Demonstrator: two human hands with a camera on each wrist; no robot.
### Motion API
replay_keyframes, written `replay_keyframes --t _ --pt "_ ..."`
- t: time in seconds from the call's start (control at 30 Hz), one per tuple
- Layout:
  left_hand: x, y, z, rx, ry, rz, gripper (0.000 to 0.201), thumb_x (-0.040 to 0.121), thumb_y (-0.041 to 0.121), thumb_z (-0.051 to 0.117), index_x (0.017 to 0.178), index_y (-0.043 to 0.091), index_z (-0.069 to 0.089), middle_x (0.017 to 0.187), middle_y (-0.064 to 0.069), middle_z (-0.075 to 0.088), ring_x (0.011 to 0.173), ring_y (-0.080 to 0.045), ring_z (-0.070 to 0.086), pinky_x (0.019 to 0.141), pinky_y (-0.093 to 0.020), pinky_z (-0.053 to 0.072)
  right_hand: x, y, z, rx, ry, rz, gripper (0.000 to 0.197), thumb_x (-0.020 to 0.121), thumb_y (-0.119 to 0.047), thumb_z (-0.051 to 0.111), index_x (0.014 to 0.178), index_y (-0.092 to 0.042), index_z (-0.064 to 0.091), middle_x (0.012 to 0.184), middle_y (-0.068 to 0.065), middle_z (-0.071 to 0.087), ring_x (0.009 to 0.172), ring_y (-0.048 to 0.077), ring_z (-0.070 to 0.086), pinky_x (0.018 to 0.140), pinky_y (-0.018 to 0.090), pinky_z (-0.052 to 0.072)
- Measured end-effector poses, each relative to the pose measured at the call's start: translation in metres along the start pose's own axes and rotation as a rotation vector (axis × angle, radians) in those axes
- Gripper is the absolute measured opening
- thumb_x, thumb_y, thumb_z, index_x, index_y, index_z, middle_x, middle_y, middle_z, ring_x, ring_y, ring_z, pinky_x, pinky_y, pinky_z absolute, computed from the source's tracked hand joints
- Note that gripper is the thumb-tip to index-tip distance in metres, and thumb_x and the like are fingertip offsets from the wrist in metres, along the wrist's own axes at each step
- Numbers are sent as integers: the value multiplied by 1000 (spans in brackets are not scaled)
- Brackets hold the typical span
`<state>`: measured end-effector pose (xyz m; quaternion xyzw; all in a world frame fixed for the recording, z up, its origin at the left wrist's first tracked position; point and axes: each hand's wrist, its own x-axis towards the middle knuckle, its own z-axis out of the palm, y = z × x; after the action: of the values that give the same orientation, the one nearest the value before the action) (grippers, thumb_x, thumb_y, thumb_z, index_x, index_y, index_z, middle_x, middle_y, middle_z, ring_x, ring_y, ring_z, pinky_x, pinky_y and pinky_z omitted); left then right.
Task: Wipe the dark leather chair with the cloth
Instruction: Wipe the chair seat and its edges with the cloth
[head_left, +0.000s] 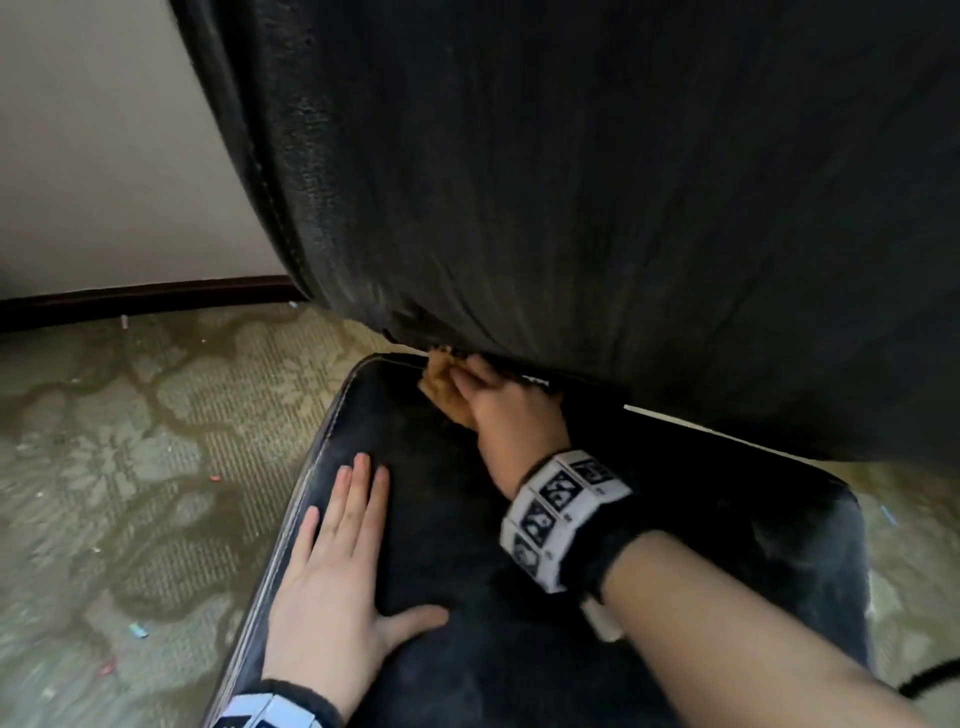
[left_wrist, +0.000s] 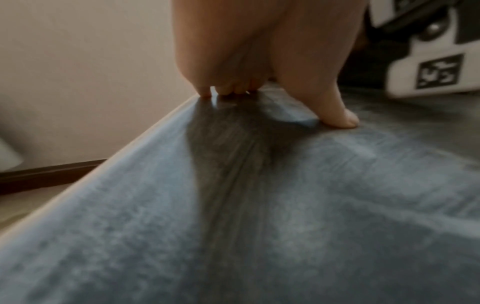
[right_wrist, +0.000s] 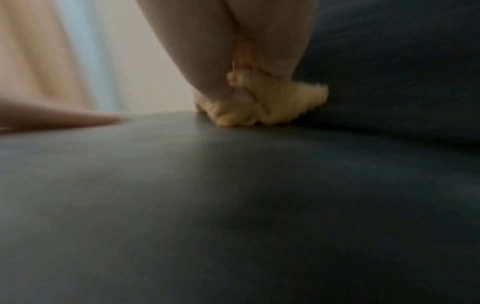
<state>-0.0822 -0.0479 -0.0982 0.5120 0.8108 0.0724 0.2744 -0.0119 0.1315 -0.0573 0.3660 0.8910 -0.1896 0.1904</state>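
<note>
The dark leather chair fills the head view, its backrest (head_left: 597, 182) above and its seat (head_left: 441, 545) below. My right hand (head_left: 493, 410) grips a bunched yellow cloth (head_left: 441, 376) at the back left corner of the seat, pressed down where seat meets backrest. In the right wrist view the cloth (right_wrist: 267, 107) bulges out under my curled fingers (right_wrist: 207, 82). My left hand (head_left: 337, 561) lies flat on the seat's left edge, fingers straight. The left wrist view shows that hand (left_wrist: 259, 61) touching the seat (left_wrist: 259, 205) with fingertips and thumb.
Patterned carpet (head_left: 130, 441) with small bits of litter lies left of the chair. A pale wall (head_left: 104, 156) with a dark baseboard (head_left: 145, 301) stands behind. A black cable (head_left: 930, 675) shows at the lower right.
</note>
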Motion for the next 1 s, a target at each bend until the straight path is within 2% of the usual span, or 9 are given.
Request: replay_keyframes --t 0.1,0.27,0.43,0.53,0.67,0.77,0.87,0.93,1.0 --pt "0 -2 7 -43 -9 -16 120 45 78 40 143 9 28 156 -2 10 142 -7 -5 111 -25 0 5 -27 -1 -44 12 105 37 97 -11 32 132 -9 43 137 16 43 121 35 47 95 52 42" --pt "-3 -19 0 -100 -6 80 95 54 62 46 131 8 47 143 -8 41 141 -4 6 108 -19 6 21 -78 22 158 -23 -418 36 97 -11 34 128 -7 51 142 13 39 136 27 28 111 35 22" --pt "-31 -57 -10 -247 100 115 93 60 38 82 140 29 35 150 26 9 135 9 11 104 -1 10 36 -43 4 144 82 -188 42 94 -9 37 133 -19 47 144 6 38 126 25 46 102 41 40" --pt "-45 -67 -13 -335 181 -16 84 64 39 79 136 42 36 140 39 26 122 21 28 94 5 19 35 -56 4 84 116 -254 44 87 -3 43 130 -13 50 142 7 39 129 24 41 103 34 37" --pt "-55 -75 -10 -469 182 -230 87 64 27 83 137 30 35 125 16 51 114 -2 52 90 -5 27 6 -88 33 63 123 -600 30 53 -7 66 83 0 71 99 20 68 99 40 63 88 40 52" --pt "-63 -80 -8 -572 69 -319 109 66 22 82 142 26 4 128 -1 58 115 -12 56 91 -8 31 -31 -106 63 -6 -20 -732 55 27 -14 83 81 -6 73 94 12 73 93 31 69 79 38 58" --pt "-72 -82 -10 -612 50 -325 113 66 24 81 138 40 -5 135 7 48 117 -6 50 98 -16 36 -43 -112 63 27 -139 -832 39 50 -16 80 88 -9 73 97 9 72 95 28 68 79 36 58" --pt "-79 -82 -12 -534 115 -265 107 66 34 80 139 45 3 146 19 25 126 -1 37 102 -22 37 -9 -104 47 107 -68 -629 23 73 -10 63 94 -9 72 99 10 70 97 30 65 85 36 54" --pt "-82 -80 -17 -484 160 -232 98 70 39 75 140 46 7 149 29 6 131 4 25 105 -23 35 26 -93 34 100 179 -405 26 70 3 64 92 -7 72 99 14 69 100 34 63 89 40 52"
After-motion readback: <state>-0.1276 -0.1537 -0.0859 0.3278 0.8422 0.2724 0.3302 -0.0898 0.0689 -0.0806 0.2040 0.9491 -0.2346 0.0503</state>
